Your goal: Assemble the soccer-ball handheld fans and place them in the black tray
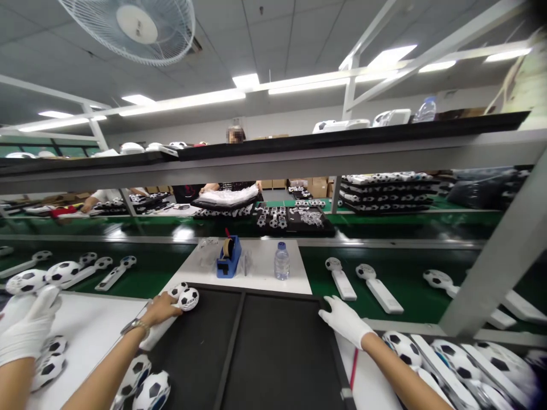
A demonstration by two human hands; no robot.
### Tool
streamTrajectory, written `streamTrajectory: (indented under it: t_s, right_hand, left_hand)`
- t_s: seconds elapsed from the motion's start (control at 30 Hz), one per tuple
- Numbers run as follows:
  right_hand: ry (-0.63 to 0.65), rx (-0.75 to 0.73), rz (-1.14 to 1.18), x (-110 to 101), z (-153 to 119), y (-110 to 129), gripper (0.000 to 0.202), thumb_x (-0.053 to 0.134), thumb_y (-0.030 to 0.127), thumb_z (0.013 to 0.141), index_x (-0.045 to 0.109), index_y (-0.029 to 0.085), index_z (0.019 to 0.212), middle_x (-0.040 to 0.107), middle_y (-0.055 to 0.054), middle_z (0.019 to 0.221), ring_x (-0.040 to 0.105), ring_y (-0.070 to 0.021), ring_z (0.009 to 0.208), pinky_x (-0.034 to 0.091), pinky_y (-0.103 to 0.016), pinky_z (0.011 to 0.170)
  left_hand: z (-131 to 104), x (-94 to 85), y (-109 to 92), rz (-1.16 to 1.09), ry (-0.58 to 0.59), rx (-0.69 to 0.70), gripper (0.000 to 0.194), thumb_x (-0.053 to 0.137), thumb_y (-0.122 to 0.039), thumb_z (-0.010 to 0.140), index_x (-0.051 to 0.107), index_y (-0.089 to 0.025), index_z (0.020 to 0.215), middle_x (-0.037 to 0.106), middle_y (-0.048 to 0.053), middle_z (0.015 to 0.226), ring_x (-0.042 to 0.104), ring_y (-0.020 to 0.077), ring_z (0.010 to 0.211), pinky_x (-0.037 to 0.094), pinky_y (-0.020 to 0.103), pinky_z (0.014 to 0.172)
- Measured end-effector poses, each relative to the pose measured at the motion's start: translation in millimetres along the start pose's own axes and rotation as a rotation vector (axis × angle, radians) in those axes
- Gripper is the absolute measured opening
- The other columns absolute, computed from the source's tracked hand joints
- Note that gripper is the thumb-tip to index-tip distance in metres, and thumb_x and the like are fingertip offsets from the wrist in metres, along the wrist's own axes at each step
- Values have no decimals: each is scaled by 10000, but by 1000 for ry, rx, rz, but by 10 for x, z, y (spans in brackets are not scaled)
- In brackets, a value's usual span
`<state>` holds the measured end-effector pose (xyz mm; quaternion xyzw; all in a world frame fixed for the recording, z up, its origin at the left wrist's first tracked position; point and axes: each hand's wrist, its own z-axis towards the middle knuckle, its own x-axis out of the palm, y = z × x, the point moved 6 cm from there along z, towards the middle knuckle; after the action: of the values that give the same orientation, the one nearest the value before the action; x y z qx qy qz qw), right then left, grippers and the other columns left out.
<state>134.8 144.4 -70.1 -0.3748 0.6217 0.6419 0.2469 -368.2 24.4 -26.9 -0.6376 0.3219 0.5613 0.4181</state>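
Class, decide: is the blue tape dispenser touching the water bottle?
Apart. The head view shows bare surface of the white board between the blue tape dispenser and the water bottle.

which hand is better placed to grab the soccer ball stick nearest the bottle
Right, probably: the right hand is open, looks empty and sits close to that stick, while the left hand holds another stick farther away.

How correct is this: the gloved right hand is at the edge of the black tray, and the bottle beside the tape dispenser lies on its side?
Only the bottle is misread: the head view shows it upright beside the tape dispenser. The gloved right hand is at the edge of the black tray.
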Motion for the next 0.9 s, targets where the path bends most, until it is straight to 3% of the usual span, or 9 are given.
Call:
streamTrajectory:
  t_s: [0.17, 0.33, 0.37, 0.47, 0.5, 0.6, 0.67, 0.77, 0.9]
  right_hand:
    - [2, -96, 84, -5, -253, 330, 476, 463, 371, 829, 522, 130, 1236, 527, -128, 1278, 435, -230, 1244, 292, -344, 1069]
    - [293, -195, 533, 150, -618, 1029, 539, 522, 467, 813, 475, 184, 1270, 508, -84, 1309, 491, -191, 1186, 388, -306, 1003]
    - [355, -222, 631, 164, -679, 1181, 559, 555, 467, 797, 466, 194, 1277, 490, -79, 1328, 475, -194, 1203, 381, -312, 1009]
    - [530, -364, 884, 142, -805, 1558, 457, 629, 372, 772, 554, 182, 1181, 565, -72, 1238, 516, -198, 1147, 381, -320, 999]
    - [578, -392, 999, 114, -822, 1624, 357, 637, 331, 768, 610, 170, 1085, 619, -64, 1141, 562, -194, 1070, 406, -316, 964]
    - [602, -294, 1377, 9, -788, 1588, 104, 661, 229, 715, 658, 156, 789, 673, -16, 834, 626, -147, 787, 479, -274, 796]
    - [543, -140, 1516, -48, -751, 1450, 121, 688, 173, 661, 651, 158, 776, 665, -2, 767, 625, -132, 716, 493, -261, 746]
    - [482, 76, 1549, -98, -732, 1264, 199, 697, 230, 693, 648, 157, 871, 635, 8, 654, 590, -99, 564, 501, -223, 601]
    - [319, 194, 1474, -156, -674, 1095, 354, 616, 492, 755, 604, 142, 704, 525, 21, 475, 485, -88, 382, 427, -209, 384]
  left_hand:
    - [-47, -167, -268, -207, -2, 134, 382, 581, -333, 581, 706, -131, 881, 612, 169, 1062, 497, 418, 1059, 360, 493, 896]
    - [-389, -358, -1120, -534, 19, 394, 543, 564, -404, 701, 551, -182, 1196, 540, 85, 1280, 474, 285, 1165, 368, 361, 976]
    - [-505, -374, -1340, -632, 64, 441, 520, 570, -403, 713, 554, -192, 1188, 586, 80, 1225, 518, 270, 1117, 406, 351, 940]
    - [-931, -348, -2066, -1270, 497, 570, 402, 708, -314, 624, 655, -159, 991, 676, 96, 1008, 591, 280, 970, 445, 379, 874]
    - [-1052, -355, -2267, -1315, 542, 606, 348, 716, -336, 611, 680, -152, 905, 686, 88, 927, 606, 266, 913, 457, 361, 843]
    - [-1284, -340, -2721, -1517, 632, 644, 287, 726, -347, 590, 688, -127, 771, 666, 86, 826, 608, 230, 792, 477, 314, 730]
    - [-1312, -293, -2889, -1695, 651, 609, 235, 696, -319, 631, 672, -131, 770, 647, 73, 799, 604, 204, 746, 480, 296, 691]
    - [-1208, -168, -2967, -1956, 558, 462, 140, 626, -272, 718, 635, -143, 773, 630, 52, 820, 617, 191, 797, 488, 298, 758]
    - [-1076, 65, -2974, -2144, 445, 240, 144, 619, -279, 774, 580, -177, 869, 596, -13, 760, 613, 123, 678, 506, 287, 728]
